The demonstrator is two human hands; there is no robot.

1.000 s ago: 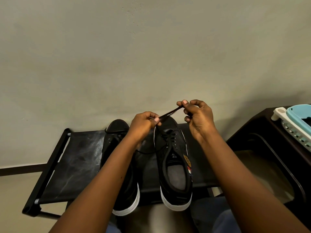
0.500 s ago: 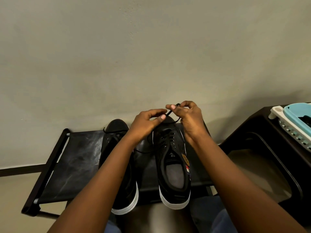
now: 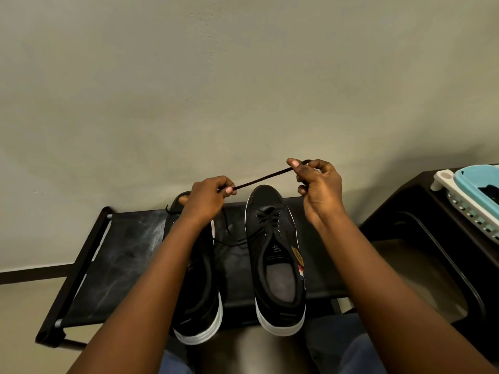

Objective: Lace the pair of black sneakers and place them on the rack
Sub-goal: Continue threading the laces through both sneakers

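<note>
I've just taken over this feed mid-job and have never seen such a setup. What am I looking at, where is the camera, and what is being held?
There is no machine here: a person works bare-handed, and the one camera sits on their head, looking forward and down. The left hand and the right hand each pinch one black shoelace, stretched between them. Below, two black sneakers with white soles lie side by side on a low black rack against the wall. A light-blue basket stands at the right edge.
</note>
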